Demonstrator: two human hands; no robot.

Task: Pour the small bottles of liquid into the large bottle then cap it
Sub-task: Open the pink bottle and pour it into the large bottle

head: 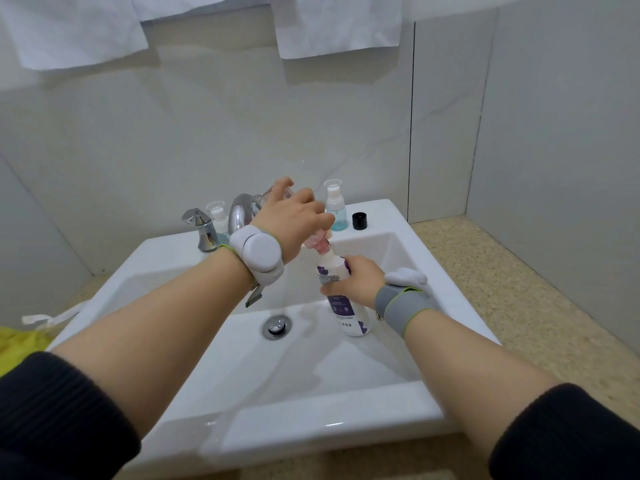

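A pour is under way. The large bottle (341, 299) is stood upright in the sink (311, 403), just right of the drain (276, 327), and is gripped round its middle by the right hand (356, 284). Above it, a small pink bottle (317, 241) is held upended by the left hand (294, 216), whose fingers are wrapped round it, with its neck set at the large bottle's open mouth; whether liquid is running cannot be told. On the sink's rim at the back, a small blue bottle (336, 211) with its pump top on is stood just beside a black cap (359, 221), and another small bottle (218, 218) is seen between the tap handle (201, 228) and the spout (242, 209), also capped. By this showing, one small bottle is being emptied, two are judged untouched, and the capping is left; the black cap is presumably meant for the large bottle.
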